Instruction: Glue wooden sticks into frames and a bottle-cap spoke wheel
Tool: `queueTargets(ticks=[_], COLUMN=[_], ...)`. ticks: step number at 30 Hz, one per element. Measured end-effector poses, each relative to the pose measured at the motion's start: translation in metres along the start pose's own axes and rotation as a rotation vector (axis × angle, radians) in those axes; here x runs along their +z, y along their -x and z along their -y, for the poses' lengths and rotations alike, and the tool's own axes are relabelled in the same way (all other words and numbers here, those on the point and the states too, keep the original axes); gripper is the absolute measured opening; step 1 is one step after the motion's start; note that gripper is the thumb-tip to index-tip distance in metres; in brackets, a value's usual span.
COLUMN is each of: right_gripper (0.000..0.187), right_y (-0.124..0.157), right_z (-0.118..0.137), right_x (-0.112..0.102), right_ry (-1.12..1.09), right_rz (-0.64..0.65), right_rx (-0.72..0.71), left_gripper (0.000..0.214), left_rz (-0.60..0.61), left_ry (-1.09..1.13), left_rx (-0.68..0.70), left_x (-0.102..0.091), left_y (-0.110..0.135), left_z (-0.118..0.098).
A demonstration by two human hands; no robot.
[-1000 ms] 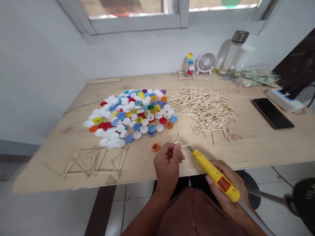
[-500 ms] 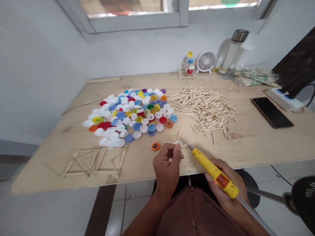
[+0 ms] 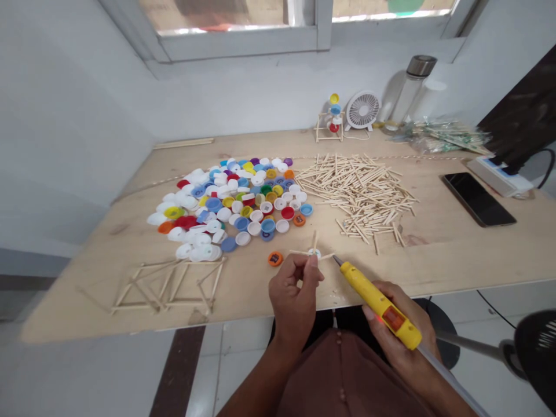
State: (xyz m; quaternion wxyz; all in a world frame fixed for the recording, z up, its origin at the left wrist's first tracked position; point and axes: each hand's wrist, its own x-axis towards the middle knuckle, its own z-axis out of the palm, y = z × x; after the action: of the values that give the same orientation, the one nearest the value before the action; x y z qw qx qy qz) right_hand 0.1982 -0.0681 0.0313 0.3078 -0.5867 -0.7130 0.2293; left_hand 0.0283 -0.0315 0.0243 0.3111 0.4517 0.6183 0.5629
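Note:
My left hand (image 3: 295, 289) is closed in a pinch on a small wooden stick piece: a white bottle cap (image 3: 318, 253) with short sticks (image 3: 315, 240) spreading out from it. The fingers cover the stick they pinch. In my right hand (image 3: 402, 313) is a yellow hot glue gun (image 3: 373, 295) with a glue stick running out of its back end. Its metal nozzle points up-left, at or very close to the end of the right-hand stick; I cannot tell whether they touch. An orange cap (image 3: 275, 258) lies just left of my left hand.
Many coloured bottle caps (image 3: 241, 223) are heaped at left centre, short sticks (image 3: 360, 194) at right centre. Stick frames (image 3: 167, 289) lie front left. Farther back are a small windmill-like model (image 3: 333, 121), a fan (image 3: 363, 110) and a bottle (image 3: 408, 92). A phone (image 3: 479, 198) lies right.
Both hands hold nearly the same pose. The glue gun's nozzle stays by the right-hand stick's end; the whole view has shifted slightly.

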Motion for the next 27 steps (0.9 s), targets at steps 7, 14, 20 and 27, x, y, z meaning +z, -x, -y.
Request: queueTargets(ticks=[7, 14, 20, 27], right_gripper=[0.02, 0.021, 0.021, 0.021], right_y=[-0.0004, 0.0019, -0.0012, -0.0009], right_z=[0.0002, -0.0014, -0.0011, -0.0014], right_x=[0.0001, 0.0005, -0.0001, 0.0004], right_ry=[0.004, -0.002, -0.003, -0.03], right_rz=[0.007, 0.0, 0.01, 0.006], right_rx=[0.001, -0.024, -0.021, -0.034], left_gripper=[0.024, 0.023, 0.023, 0.025], left_rz=[0.0, 0.007, -0.004, -0.008], left_ry=[0.018, 0.007, -0.006, -0.015], left_rx=[0.005, 0.016, 0.02, 0.018], left_x=[-0.0008, -0.0012, -0.0013, -0.0014], left_y=[0.0007, 0.0018, 0.0018, 0.0006], left_z=[-0.0014, 0.0009, 0.0012, 0.0])
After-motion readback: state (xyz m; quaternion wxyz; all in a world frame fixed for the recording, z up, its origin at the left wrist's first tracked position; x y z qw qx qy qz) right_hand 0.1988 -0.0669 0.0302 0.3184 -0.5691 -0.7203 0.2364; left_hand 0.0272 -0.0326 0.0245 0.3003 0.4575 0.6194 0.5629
